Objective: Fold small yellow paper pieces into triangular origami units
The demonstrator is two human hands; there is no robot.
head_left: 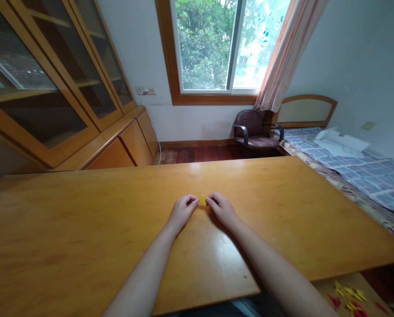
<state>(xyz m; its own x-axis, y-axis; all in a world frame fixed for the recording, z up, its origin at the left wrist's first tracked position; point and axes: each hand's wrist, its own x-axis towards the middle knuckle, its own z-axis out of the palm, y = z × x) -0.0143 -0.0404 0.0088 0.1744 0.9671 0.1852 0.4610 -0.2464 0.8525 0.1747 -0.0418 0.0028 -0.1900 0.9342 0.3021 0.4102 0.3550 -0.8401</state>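
Daylight pours in through the window (232, 44), where the greenery outside is blown out to near white at the upper right. The room is evenly bright, the shadows soft. A pale sheen of reflected light lies across the table (84, 229), strongest at its far edge. Wide-angle distortion bows the cabinet (51, 88) and the table's edges outward, and the corners look slightly soft.

We log a wooden table (68, 229) spanning the foreground. At 10 o'clock stands a glass-door cabinet (51, 88); at 12 o'clock, a window (213, 44) with a pink curtain (283, 57). A dark armchair (254, 130) sits at 1 o'clock, a bed (358, 171) at 2 o'clock. Red and yellow paper scraps (349, 297) lie at 5 o'clock.
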